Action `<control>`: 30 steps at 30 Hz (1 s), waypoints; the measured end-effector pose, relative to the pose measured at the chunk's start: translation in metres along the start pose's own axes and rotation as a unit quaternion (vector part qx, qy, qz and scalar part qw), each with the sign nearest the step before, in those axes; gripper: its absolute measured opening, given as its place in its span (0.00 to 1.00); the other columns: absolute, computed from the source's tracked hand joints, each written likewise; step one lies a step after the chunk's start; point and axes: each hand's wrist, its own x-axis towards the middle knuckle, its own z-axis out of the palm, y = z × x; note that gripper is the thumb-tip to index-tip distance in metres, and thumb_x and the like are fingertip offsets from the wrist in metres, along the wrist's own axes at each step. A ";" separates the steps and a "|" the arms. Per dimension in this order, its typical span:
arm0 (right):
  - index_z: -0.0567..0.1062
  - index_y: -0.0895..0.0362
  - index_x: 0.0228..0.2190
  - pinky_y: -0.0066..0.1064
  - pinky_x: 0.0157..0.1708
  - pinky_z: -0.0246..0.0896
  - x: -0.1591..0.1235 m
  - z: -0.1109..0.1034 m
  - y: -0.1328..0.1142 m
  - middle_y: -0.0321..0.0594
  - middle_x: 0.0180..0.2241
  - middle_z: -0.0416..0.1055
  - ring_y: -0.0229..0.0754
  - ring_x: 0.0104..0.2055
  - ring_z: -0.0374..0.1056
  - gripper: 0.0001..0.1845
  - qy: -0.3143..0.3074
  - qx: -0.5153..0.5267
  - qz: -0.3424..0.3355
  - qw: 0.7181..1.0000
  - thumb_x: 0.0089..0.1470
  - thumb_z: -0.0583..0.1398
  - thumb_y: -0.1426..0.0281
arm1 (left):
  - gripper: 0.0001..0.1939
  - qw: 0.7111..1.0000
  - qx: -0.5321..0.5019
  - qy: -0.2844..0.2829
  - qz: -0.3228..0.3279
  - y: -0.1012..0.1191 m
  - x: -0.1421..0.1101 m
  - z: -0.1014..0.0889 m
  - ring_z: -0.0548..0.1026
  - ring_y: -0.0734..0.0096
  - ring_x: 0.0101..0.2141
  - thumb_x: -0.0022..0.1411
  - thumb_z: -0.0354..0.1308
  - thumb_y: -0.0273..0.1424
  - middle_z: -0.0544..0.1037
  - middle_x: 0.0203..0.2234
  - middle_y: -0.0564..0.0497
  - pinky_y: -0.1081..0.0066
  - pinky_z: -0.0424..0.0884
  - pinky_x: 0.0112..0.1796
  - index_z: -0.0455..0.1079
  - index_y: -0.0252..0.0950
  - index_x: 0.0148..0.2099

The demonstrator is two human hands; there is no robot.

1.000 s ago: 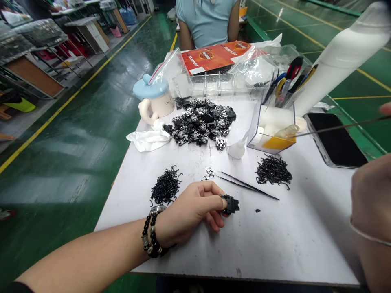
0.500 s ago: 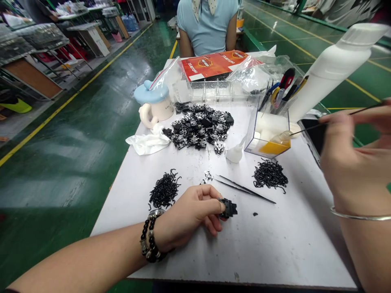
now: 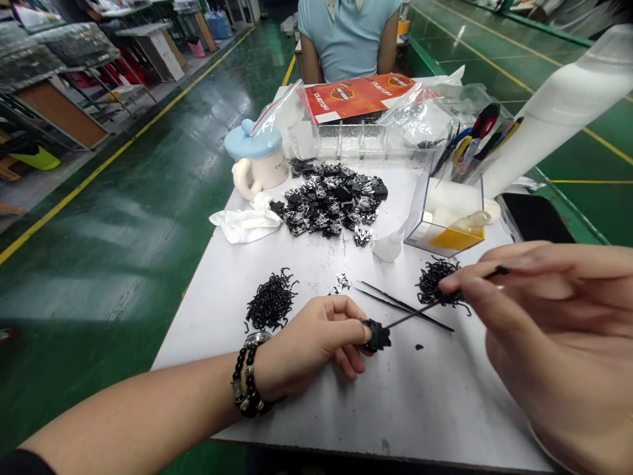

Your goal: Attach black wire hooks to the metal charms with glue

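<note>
My left hand (image 3: pixel 326 336) pinches a small black plastic part (image 3: pixel 378 334) between thumb and fingers, just above the table. In my right hand (image 3: pixel 539 330) is a thin black rod (image 3: pixel 413 315), slanting down to the left. Its tip meets the right side of the black part, or lies very close to it; I cannot tell which. Behind the rod lie black tweezers (image 3: pixel 405 307), with small silvery pieces (image 3: pixel 341 284) near their points. Heaps of short bent black pieces lie at left (image 3: pixel 271 300) and right, the right heap (image 3: pixel 435 274) partly behind my right fingers.
Further back are a pile of black-and-metal assemblies (image 3: pixel 331 198), a lidded mug (image 3: pixel 262 161), a crumpled tissue (image 3: pixel 247 223) and a small white dropper bottle (image 3: pixel 388 247). A clear tool box (image 3: pixel 445 224), a tall white bottle (image 3: pixel 548 112) and a phone (image 3: pixel 537 218) stand or lie right. A person (image 3: pixel 349 39) sits beyond.
My right hand has come down and left, bringing the rod from beside the small bottle in the clear box to the black part. My left hand keeps its hold; the view has shifted slightly.
</note>
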 end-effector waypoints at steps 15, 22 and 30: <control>0.72 0.50 0.35 0.44 0.27 0.64 -0.009 0.005 -0.012 0.34 0.26 0.71 0.45 0.28 0.69 0.16 -0.020 0.006 0.060 0.998 0.45 0.63 0.80 | 0.07 1.000 -0.004 -0.001 -0.002 -0.001 0.000 0.002 0.71 0.79 0.16 0.48 0.60 0.27 0.74 0.19 0.53 0.82 0.67 0.16 0.64 0.33 0.30; 0.71 0.53 0.34 0.41 0.27 0.65 -0.008 0.005 -0.011 0.35 0.25 0.71 0.44 0.28 0.69 0.14 -0.033 0.009 0.051 0.998 0.44 0.64 0.79 | 0.07 1.000 -0.001 0.002 -0.001 0.001 -0.001 0.003 0.70 0.79 0.16 0.49 0.60 0.27 0.74 0.19 0.54 0.82 0.67 0.16 0.64 0.33 0.30; 0.69 0.54 0.31 0.37 0.29 0.68 0.000 -0.005 0.001 0.38 0.30 0.71 0.43 0.30 0.72 0.17 0.058 -0.082 0.080 0.992 0.40 0.69 0.72 | 0.05 1.000 0.000 -0.006 -0.002 0.001 0.000 0.002 0.70 0.79 0.15 0.49 0.59 0.25 0.73 0.16 0.55 0.82 0.67 0.16 0.65 0.33 0.31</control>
